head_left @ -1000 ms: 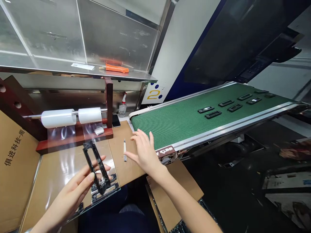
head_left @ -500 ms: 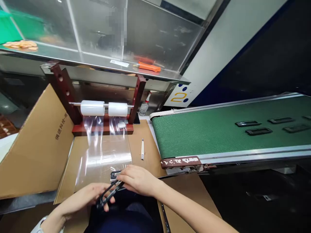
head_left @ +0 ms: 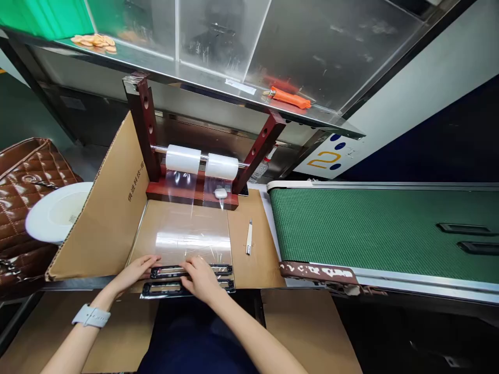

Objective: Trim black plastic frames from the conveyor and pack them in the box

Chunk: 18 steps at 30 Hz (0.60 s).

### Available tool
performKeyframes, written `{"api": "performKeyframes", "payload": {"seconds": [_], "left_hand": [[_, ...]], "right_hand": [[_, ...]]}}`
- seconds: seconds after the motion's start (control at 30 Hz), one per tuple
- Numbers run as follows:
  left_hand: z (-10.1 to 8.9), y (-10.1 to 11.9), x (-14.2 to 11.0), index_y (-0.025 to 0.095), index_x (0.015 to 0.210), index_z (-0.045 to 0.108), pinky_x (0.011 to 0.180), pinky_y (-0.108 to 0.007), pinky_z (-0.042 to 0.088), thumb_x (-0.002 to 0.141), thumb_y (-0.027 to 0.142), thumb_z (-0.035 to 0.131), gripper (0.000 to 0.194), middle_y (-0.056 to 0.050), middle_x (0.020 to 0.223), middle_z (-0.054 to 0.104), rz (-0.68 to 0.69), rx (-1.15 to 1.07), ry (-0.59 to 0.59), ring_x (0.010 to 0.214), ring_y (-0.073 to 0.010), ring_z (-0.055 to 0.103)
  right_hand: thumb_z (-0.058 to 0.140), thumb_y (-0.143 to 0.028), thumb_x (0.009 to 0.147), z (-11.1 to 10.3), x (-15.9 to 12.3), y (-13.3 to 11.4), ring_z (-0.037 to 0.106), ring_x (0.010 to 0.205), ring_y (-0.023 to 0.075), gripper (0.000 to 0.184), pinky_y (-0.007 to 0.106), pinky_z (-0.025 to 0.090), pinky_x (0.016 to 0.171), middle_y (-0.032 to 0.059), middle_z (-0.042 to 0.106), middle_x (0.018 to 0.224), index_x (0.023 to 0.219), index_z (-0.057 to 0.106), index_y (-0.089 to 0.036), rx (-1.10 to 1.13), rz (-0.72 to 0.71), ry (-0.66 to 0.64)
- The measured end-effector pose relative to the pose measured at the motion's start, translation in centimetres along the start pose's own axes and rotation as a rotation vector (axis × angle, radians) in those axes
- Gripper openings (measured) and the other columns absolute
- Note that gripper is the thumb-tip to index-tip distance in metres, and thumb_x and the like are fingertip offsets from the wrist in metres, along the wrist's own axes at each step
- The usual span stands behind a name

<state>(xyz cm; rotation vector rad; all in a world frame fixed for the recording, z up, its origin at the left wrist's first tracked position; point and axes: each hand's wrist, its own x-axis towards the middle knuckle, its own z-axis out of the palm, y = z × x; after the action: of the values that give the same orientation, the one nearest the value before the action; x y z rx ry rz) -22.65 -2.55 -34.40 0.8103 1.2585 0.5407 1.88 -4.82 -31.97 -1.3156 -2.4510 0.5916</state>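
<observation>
Fingers: both hands lie flat, fingers spread and pressing down, clamped on nothing; left hand (head_left: 137,270) rests at the left end of the parts, right hand (head_left: 200,278) on their middle.
Parts: two long black plastic frames (head_left: 187,280) lie side by side, parallel, at the near edge of the counter (head_left: 257,265), on a clear plastic film sheet (head_left: 183,239).
Film: the sheet runs down from two white film rolls (head_left: 201,162) on a steel rod in a dark red wooden stand (head_left: 148,130).
Progress: both frames appear placed on the film; wrapping looks not yet done, and the film is uncut from the rolls.
Nearby: a small white craft knife (head_left: 248,243) lies to the right of the film, apart from the hands.
Beyond: a green conveyor belt (head_left: 351,228) carries further black frames (head_left: 465,228); a brown cardboard flap (head_left: 105,208) stands at left.
Obstruction: nothing crowds the frames.
</observation>
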Motion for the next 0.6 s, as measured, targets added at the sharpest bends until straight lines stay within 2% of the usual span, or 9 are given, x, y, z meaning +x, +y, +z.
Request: {"api": "performKeyframes", "payload": {"seconds": [0.23, 0.4, 0.5, 0.6], "left_hand": [[-0.4, 0.3, 0.1, 0.013, 0.114, 0.057, 0.099, -0.048, 0.042, 0.09, 0.054, 0.049, 0.049, -0.011, 0.106, 0.067, -0.013, 0.066, -0.043, 0.1, -0.0235, 0.063], [-0.4, 0.3, 0.1, 0.013, 0.116, 0.056, 0.103, -0.05, 0.038, 0.089, 0.06, 0.045, 0.055, -0.013, 0.117, 0.063, -0.003, 0.117, -0.032, 0.111, -0.0251, 0.059], [-0.5, 0.0, 0.6, 0.013, 0.114, 0.058, 0.099, -0.05, 0.042, 0.088, 0.063, 0.042, 0.057, -0.013, 0.118, 0.063, 0.021, 0.164, -0.028, 0.107, -0.025, 0.061], [-0.7, -0.8, 0.8, 0.012, 0.113, 0.058, 0.094, -0.049, 0.046, 0.089, 0.065, 0.037, 0.062, -0.014, 0.11, 0.066, 0.098, 0.251, 0.059, 0.1, -0.025, 0.063]], "right_hand": [[0.059, -0.021, 0.083, 1.7, 0.4, 0.3, 0.055, 0.098, 0.022, 0.034, 0.036, 0.05, 0.087, 0.0078, 0.061, 0.106, 0.117, 0.055, -0.019, -0.007, -0.009, -0.054], [0.057, -0.021, 0.085, 2.2, 0.9, 0.2, 0.054, 0.1, 0.0233, 0.036, 0.036, 0.051, 0.085, 0.0097, 0.06, 0.106, 0.12, 0.054, -0.016, -0.01, -0.015, -0.071], [0.057, -0.022, 0.085, 2.3, 0.9, 0.3, 0.054, 0.1, 0.023, 0.036, 0.036, 0.051, 0.085, 0.0091, 0.059, 0.108, 0.121, 0.053, -0.017, -0.005, -0.011, -0.073], [0.057, -0.022, 0.086, 2.5, 0.8, 0.4, 0.054, 0.1, 0.0225, 0.037, 0.035, 0.051, 0.085, 0.0084, 0.058, 0.109, 0.122, 0.052, -0.019, 0.004, -0.005, -0.067]]}}
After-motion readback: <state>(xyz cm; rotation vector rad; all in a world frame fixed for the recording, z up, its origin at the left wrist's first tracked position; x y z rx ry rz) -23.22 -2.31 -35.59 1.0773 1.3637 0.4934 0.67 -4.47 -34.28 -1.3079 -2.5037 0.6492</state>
